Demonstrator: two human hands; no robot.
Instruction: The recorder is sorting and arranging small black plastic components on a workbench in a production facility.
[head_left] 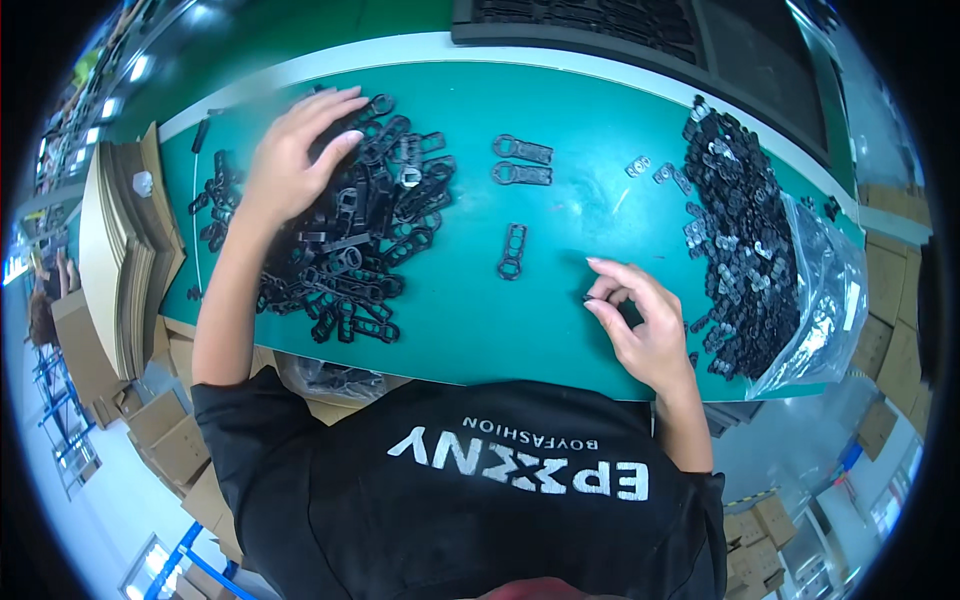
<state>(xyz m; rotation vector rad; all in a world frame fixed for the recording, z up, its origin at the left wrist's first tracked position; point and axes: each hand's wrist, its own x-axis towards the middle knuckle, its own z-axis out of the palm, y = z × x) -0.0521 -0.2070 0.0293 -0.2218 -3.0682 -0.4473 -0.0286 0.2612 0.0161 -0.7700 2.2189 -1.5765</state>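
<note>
My left hand [295, 155] reaches over the top of a heap of black plastic link-shaped parts [345, 260], fingers stretched and thumb apart, with nothing visible in its grasp. Over the mat to the right, my right hand [645, 320] is pinched, thumb toward index finger; a tiny dark bit seems to show at the tips, too small to name. Between the hands, one black part with a ring end [512, 252] lies lengthwise. Farther back, two similar parts, an upper one [523, 150] and a lower one [522, 174], lie sideways, one above the other.
A large pile of small black and metallic pieces [745, 250] covers the table's right side, beside a clear plastic bag [825, 290]. A few small pieces [640, 166] lie left of it. Cardboard sheets [120, 250] stand at the left edge. A black tray [590, 30] sits behind the table.
</note>
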